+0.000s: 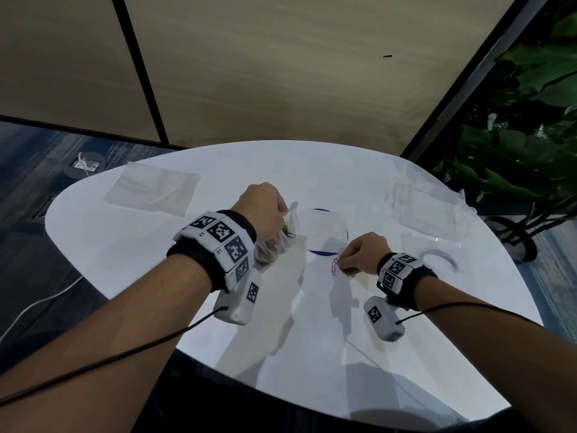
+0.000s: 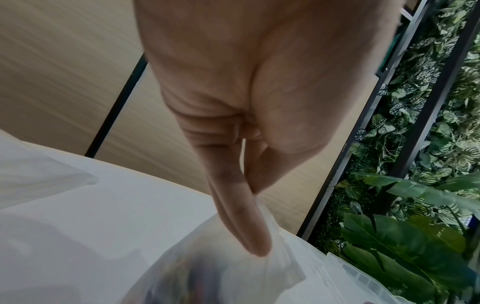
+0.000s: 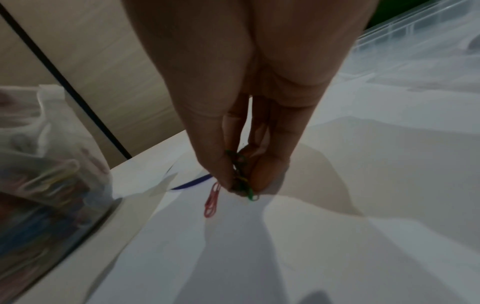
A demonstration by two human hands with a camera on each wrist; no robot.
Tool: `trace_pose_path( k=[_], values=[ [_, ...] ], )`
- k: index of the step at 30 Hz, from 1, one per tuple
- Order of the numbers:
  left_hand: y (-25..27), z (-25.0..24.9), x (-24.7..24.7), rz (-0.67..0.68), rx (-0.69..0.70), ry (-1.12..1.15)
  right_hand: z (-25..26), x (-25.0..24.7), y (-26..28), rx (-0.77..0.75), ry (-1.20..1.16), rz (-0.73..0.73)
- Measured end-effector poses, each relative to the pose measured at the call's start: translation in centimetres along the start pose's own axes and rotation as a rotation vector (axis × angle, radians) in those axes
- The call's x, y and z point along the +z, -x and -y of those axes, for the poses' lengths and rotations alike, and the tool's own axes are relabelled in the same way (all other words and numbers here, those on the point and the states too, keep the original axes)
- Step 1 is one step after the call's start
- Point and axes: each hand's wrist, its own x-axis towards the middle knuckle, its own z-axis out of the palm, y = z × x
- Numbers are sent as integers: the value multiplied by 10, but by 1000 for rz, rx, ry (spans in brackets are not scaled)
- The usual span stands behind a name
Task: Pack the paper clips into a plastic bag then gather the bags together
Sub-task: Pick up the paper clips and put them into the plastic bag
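My left hand pinches the top edge of a clear plastic bag that stands on the white table; coloured paper clips fill its lower part. In the left wrist view thumb and finger grip the bag rim. My right hand, low over the table right of the bag, pinches a small bunch of green and yellow paper clips between thumb and fingers. A red paper clip lies on the table just left of those fingertips, the same red paper clip in the head view.
A flat empty plastic bag lies at the table's far left. A white plate with a blue rim sits between my hands. Clear plastic boxes and a clear lid stand at the right. Green plants border the table's right side.
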Motion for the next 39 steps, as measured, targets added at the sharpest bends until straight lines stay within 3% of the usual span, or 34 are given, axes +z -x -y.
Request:
trace_pose_path(
  k=[4, 7, 9, 12, 19, 23, 26, 29, 32, 37, 39],
  values=[
    [0, -1, 1, 5, 4, 7, 12, -10, 1, 15, -322, 40],
    [1, -3, 1, 10, 15, -2, 49, -27, 16, -78, -672, 129],
    [1, -4, 3, 3, 24, -10, 76, -35, 32, -155, -745, 198],
    [1, -6, 6, -1, 26, -5, 102, -29, 51, -241, -665, 228],
    [3, -8, 3, -34, 34, -6, 109, -12, 45, -369, -286, 35],
    [5, -5, -3, -15, 12, 15, 90, -20, 29, -239, -333, -32],
    [5, -3, -8, -3, 3, 37, 60, -10, 23, -64, -17, 10],
    [5, 0, -10, -5, 4, 51, 37, 12, 24, -57, 169, 8],
    [5, 4, -12, 5, 14, 53, 31, 32, 22, -142, 204, -41],
    [6, 9, -17, 32, 11, 69, 46, 44, 29, -145, 190, 152],
    [7, 8, -18, 35, 15, 69, 62, 34, 31, -154, 46, 187]
  ],
)
